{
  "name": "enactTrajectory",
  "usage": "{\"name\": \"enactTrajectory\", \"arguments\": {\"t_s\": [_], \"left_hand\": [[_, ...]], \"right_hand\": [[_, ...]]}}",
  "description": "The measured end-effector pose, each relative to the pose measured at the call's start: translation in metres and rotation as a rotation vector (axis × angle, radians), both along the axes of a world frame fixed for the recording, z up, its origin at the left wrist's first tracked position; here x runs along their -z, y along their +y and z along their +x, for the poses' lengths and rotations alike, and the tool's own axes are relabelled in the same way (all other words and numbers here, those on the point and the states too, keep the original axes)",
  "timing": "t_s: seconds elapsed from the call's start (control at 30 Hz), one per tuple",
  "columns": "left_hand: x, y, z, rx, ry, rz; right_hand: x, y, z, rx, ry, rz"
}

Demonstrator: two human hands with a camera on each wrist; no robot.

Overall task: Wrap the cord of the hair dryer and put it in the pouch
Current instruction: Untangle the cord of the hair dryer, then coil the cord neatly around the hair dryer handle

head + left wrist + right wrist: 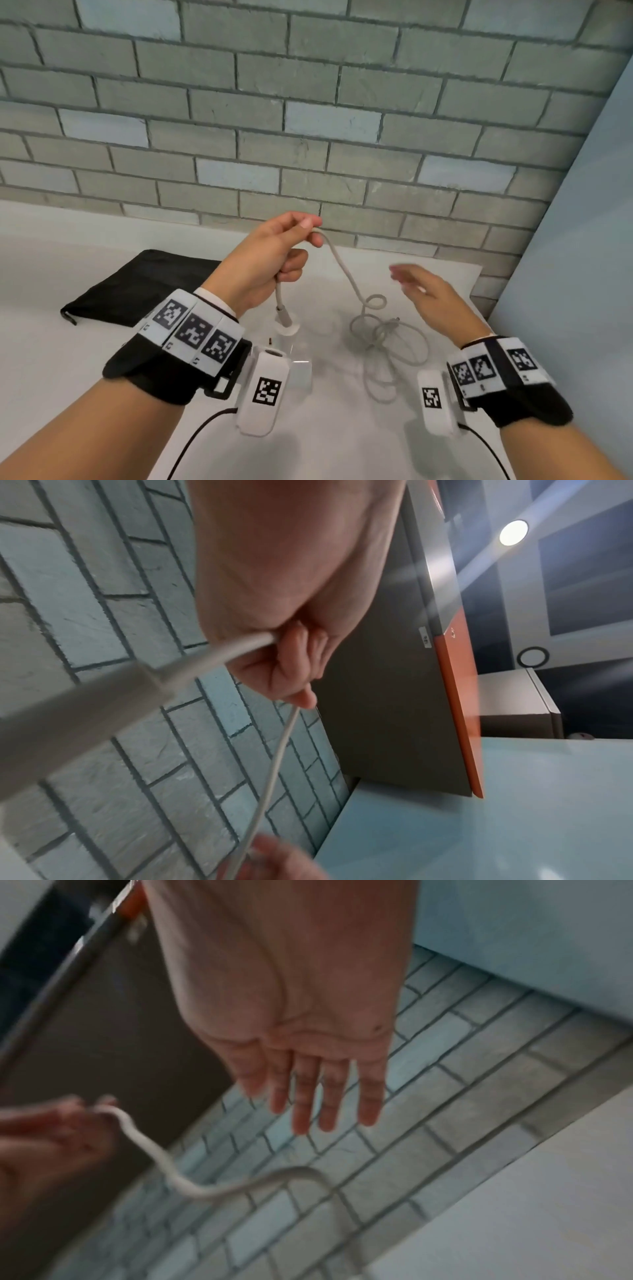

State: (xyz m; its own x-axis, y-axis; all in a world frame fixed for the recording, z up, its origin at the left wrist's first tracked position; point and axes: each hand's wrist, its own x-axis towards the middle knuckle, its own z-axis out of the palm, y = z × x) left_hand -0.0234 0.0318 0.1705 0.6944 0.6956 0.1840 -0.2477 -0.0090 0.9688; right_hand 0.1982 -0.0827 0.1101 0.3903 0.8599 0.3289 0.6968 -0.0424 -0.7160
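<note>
My left hand has the cord pinched up high, right hand hanging open beside it, pouch behind.

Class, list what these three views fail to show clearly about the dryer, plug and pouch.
- Hair dryer: head view, body mostly hidden behind the left wrist camera.
- Plug: head view, too small among the cord loops.
- Pouch: head view, opening not discernible.
- Right hand: blurred in the right wrist view.
</note>
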Motion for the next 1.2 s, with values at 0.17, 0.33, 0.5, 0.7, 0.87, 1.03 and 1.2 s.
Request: {"name": "enactTrajectory", "arguments": {"t_s": [0.17, 0.33, 0.5, 0.7, 0.87, 1.03, 1.2], "left_hand": [[0.001, -0.004, 0.003, 0.084, -0.017, 0.078], [0.018, 0.002, -0.015, 0.083, 0.11, 0.199], [0.04, -0.007, -0.026, 0.304, 0.26, 0.289], [0.033, -0.004, -0.036, 0.269, -0.003, -0.047], [0.028, -0.002, -0.033, 0.324, -0.105, -0.157], [0.025, -0.002, -0.029, 0.321, -0.13, -0.18], [0.025, -0.003, -0.027, 0.355, -0.148, -0.222]], "right_hand": [[-0.018, 0.008, -0.046, -0.352, 0.018, -0.243], [-0.004, 0.016, -0.044, -0.209, 0.141, -0.083], [-0.019, 0.023, -0.037, 0.127, 0.049, 0.565], [0.016, 0.016, -0.006, 0.165, -0.338, -0.204], [0.078, 0.007, -0.011, -0.084, -0.343, -0.931], [0.1, 0.016, -0.04, -0.161, -0.479, -1.026], [0.084, 0.04, -0.028, -0.021, -0.07, -0.681]]}}
